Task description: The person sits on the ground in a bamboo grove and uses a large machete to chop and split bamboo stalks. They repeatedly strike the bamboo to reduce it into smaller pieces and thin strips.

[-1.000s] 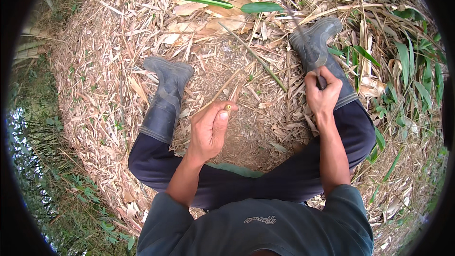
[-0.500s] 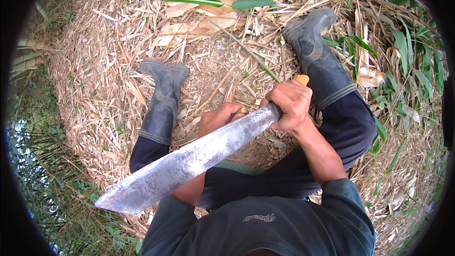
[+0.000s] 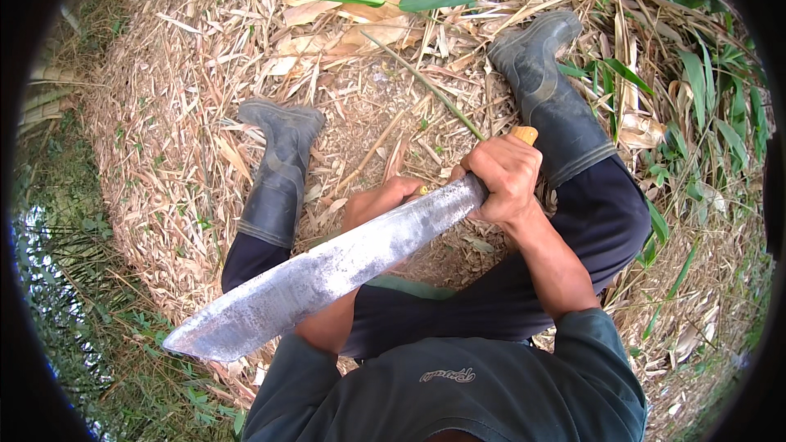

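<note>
My right hand (image 3: 503, 176) is wrapped round the handle of a machete, whose yellow wooden end (image 3: 525, 135) sticks out past the knuckles. The wide, stained steel blade (image 3: 327, 270) slants down to the left across both my forearms' space, its tip at the lower left. Behind the blade, my left hand (image 3: 375, 203) is closed, thumb uppermost, on a yellowish-green stalk (image 3: 423, 191); only its short end shows, and most of the fingers are hidden. A thin green stick (image 3: 430, 84) runs from the ground to behind my right hand; where it ends is hidden.
My black rubber boots (image 3: 282, 151) stand apart on ground covered with dry leaves (image 3: 188, 115). Fresh green leaves (image 3: 434, 2) lie at the far side. Leafy plants (image 3: 720, 98) grow on the right, and undergrowth (image 3: 82, 295) fills the left.
The machete blade has risen very slightly and now covers more of the stalk end by my left thumb. Both grips look the same.
</note>
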A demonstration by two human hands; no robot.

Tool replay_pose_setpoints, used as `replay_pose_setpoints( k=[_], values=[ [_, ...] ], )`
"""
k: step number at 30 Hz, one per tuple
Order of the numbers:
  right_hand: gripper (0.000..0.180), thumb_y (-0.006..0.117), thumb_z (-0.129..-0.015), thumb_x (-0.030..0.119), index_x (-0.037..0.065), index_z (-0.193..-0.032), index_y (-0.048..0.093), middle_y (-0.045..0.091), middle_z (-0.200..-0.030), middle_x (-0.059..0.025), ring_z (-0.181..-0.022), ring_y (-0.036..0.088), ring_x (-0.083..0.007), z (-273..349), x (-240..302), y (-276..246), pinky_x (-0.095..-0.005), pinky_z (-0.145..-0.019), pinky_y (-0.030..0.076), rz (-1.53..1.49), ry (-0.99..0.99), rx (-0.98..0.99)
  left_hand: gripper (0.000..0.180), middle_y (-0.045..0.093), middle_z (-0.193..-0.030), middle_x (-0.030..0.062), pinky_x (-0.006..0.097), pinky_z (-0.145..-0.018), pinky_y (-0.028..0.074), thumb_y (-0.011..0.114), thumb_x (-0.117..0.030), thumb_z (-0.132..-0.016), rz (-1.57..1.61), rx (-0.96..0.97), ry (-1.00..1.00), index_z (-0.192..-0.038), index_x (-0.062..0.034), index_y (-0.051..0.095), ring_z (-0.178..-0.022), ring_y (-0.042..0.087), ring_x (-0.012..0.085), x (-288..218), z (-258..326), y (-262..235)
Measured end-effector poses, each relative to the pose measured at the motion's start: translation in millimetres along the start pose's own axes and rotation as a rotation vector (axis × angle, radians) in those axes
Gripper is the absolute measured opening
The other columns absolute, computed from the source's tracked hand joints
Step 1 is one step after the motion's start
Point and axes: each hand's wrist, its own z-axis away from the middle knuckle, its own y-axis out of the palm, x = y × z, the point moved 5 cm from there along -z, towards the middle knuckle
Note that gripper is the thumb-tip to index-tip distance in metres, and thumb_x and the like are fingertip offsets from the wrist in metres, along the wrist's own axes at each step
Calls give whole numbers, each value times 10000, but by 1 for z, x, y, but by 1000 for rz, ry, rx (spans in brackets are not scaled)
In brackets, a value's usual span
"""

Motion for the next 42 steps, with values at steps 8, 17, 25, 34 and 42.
replay_pose_setpoints(
  k=[8, 17, 25, 34, 42],
  values=[
    [192, 754, -594, 171, 109, -692, 600, 596, -584, -50, -534, 620, -269, -5, -14, -1, -389, -529, 479, 43, 114, 43, 148, 588, -701, 88, 318, -431, 391, 654, -111, -874, 13, 39, 377, -984, -12, 660, -513, 558, 191, -27, 3, 3],
    [180, 713, -716, 171, 13, -689, 631, 574, -526, -148, -447, 580, -256, 16, -62, -23, -366, -508, 475, -23, 678, -56, 177, 672, -825, 83, 305, -555, 477, 641, -126, -960, 7, -83, -76, -1047, 21, 688, -593, 604, 190, 1, -4, -3],
    [409, 799, -400, 196, 106, -723, 565, 565, -609, -36, -560, 589, -263, 10, -9, 1, -389, -541, 445, -57, 126, 95, 184, 672, -844, 104, 323, -625, 495, 663, -30, -851, -84, -65, 14, -1030, 8, 649, -676, 640, 209, 5, -1, -3],
    [373, 791, -433, 196, 105, -710, 558, 567, -610, -33, -557, 592, -268, 6, -2, -2, -392, -546, 452, -71, 93, 136, 240, 645, -808, 101, 322, -589, 463, 676, -181, -861, -22, -19, 0, -1005, 2, 620, -659, 625, 178, 6, 1, -2],
    [371, 792, -445, 221, 100, -696, 548, 569, -610, -40, -560, 597, -269, 8, -4, 1, -391, -553, 460, -57, 88, 127, 355, 645, -825, 92, 324, -593, 463, 696, -282, -859, 4, -48, 75, -1042, 15, 629, -659, 621, 178, 3, 2, 0]
  ],
)
